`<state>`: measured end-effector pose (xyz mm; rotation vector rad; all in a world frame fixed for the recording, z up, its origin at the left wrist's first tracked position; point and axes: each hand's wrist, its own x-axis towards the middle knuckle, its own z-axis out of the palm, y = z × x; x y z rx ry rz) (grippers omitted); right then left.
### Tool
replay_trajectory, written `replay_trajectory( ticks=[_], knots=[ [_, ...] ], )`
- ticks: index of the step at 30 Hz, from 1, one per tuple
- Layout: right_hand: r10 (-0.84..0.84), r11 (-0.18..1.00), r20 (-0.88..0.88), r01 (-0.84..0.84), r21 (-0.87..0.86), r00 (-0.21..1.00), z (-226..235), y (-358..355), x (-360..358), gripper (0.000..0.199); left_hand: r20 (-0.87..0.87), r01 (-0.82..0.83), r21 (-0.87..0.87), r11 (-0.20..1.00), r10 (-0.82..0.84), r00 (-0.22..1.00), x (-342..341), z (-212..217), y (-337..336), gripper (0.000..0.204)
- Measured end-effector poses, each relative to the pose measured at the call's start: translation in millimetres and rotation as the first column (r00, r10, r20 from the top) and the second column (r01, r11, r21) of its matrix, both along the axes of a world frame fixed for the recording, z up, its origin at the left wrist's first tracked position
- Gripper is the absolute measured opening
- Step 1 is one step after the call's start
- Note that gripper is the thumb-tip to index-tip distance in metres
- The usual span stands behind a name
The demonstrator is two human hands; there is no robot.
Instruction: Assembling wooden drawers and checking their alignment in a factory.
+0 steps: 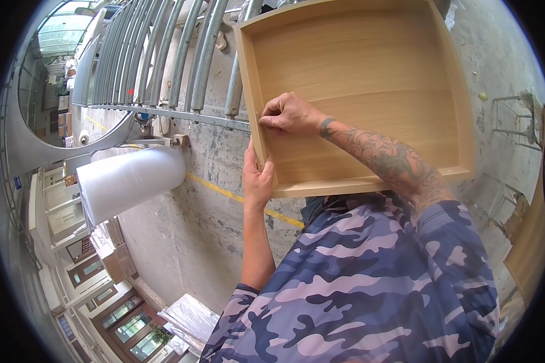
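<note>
A shallow light-wood box [369,139], much like a drawer, lies in front of me with its low walls facing up. My left hand [258,175] is closed round its left wall near the near corner, thumb on the inner side and fingers outside. Farther along the same wall, my right hand [290,115] reaches across the box floor. Its thumb and forefinger are pinched together at the wall's top edge. Whatever they pinch, if anything, is too small or hidden to make out.
Beyond the box's left side runs a roller conveyor [181,60] with metal rollers. A large white roll of wrap [133,181] lies left on the concrete floor, near a yellow line [224,192]. Plastic-wrapped panels [188,320] lie lower left; a metal frame [518,121] stands at right.
</note>
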<state>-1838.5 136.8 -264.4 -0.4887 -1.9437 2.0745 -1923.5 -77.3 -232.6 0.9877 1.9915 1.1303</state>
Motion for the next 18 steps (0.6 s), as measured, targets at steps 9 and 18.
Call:
replay_trajectory(
  ticks=[9, 18],
  knots=[
    [-0.036, 0.999, 0.054, 0.038, -0.026, 0.998, -2.6, -2.1, -2.4, 0.018, 0.105, -0.023, 0.016, 1.000, 0.021, 0.994, 3.1, 2.5, 0.9, 0.062],
    [0.003, 1.000, 0.012, -0.003, -0.030, 1.000, 2.7, -3.3, -1.3, 0.019, 0.075, -0.008, 0.032, 0.999, 0.006, 0.997, -1.4, -1.3, -2.0, 0.062]
  ],
)
